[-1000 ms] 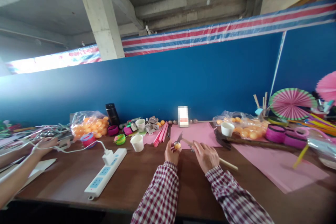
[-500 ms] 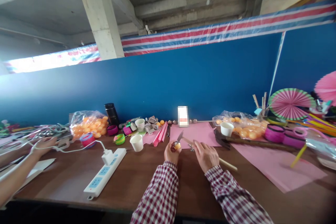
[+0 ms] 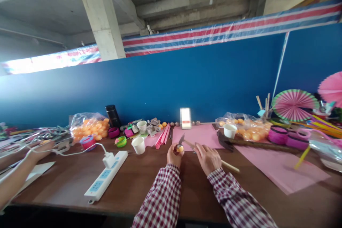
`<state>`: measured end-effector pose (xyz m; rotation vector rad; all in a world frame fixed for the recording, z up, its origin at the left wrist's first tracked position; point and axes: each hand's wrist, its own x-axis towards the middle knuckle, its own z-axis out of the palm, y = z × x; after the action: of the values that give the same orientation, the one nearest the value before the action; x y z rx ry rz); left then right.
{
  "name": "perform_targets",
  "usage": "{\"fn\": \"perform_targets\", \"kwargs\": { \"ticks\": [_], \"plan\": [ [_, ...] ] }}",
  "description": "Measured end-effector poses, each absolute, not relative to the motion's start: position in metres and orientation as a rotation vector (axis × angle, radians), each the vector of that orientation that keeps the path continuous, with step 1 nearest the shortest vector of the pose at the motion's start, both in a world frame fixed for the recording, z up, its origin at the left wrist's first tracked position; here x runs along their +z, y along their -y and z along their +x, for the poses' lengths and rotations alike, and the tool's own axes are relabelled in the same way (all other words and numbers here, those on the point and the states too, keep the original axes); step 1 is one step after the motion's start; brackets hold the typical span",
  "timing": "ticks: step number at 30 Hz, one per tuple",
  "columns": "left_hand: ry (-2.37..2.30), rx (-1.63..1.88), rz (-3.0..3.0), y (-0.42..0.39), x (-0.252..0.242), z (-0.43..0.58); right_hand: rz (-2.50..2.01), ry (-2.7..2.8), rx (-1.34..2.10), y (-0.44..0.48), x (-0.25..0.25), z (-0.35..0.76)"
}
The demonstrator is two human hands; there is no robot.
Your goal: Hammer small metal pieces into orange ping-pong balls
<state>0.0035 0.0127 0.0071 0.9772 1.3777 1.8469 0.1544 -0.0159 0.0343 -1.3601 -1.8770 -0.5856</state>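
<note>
My left hand (image 3: 174, 157) is closed around a small ball (image 3: 180, 148), shiny dark brown with a pale orange patch on top. A dark pointed piece like a blade (image 3: 182, 139) stands just above the ball; I cannot tell what it belongs to. To the right, my right hand (image 3: 210, 158) grips a long thin wooden stick (image 3: 230, 166), whose front end reaches toward the ball. Part of the stick is hidden under the fingers. Beyond both hands lies a pink sheet (image 3: 203, 135) on the brown table (image 3: 149, 185).
A power strip (image 3: 107, 177) and white cups (image 3: 138, 145) stand left, near a bag of orange balls (image 3: 91, 128). Another bag (image 3: 253, 131), a dark hammer-like tool (image 3: 226, 141) and pink paper (image 3: 283, 167) lie right. Another person's arm (image 3: 29, 164) is at far left.
The view has shifted very slightly. The ball has turned or tilted a little in my left hand, and my right hand has moved a little left with the wooden stick.
</note>
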Motion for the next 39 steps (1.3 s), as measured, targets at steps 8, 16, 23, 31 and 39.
{"fn": "perform_targets", "kwargs": {
  "ticks": [8,16,23,31,39],
  "plan": [
    [-1.376,1.742,1.118,-0.017,-0.002,0.002,-1.379,1.851,-0.579,0.015,0.034,0.153],
    [-1.414,1.766,1.108,-0.022,-0.009,-0.002,-1.392,1.869,-0.580,0.013,0.031,0.155],
    [-1.362,1.737,1.106,-0.020,-0.005,-0.001,-1.397,1.908,-0.570,0.013,0.031,0.154],
    [-1.367,1.749,1.089,-0.016,0.000,0.000,-1.385,1.901,-0.571,0.013,0.030,0.155],
    [-1.381,1.745,1.108,-0.021,-0.007,-0.002,-1.376,1.926,-0.570,0.012,0.029,0.155]
  ]
}}
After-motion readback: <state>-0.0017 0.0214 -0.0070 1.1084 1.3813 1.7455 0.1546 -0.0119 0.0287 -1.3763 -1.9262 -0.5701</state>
